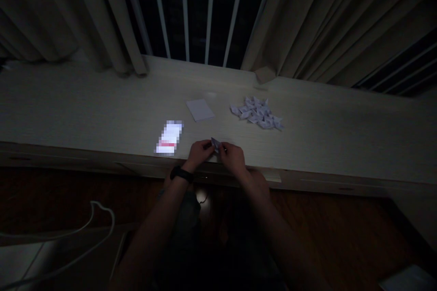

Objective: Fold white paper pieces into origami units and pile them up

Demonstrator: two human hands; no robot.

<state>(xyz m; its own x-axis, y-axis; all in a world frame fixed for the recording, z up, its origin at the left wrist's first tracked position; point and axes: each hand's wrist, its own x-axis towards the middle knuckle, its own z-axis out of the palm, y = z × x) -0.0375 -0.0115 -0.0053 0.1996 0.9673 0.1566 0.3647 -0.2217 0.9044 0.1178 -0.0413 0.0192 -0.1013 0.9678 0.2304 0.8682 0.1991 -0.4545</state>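
Apparently light and easily creased, the small folded paper (215,144) is pinched between the fingertips of the left hand (200,152) and right hand (232,157) near the desk's (112,122) front edge, best taken by its folded edges with a soft grip. Beyond lie a paper stack (200,110) and a pile of folded papers (258,112), neither blocking the hands.

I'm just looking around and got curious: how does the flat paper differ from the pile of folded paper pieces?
The flat paper lies smooth and four-sided, while the folded paper pieces are creased, with points sticking up. The flat paper forms one neat shape; the folded paper pieces make a jumbled, uneven heap. Both are pale and rest on the ledge.
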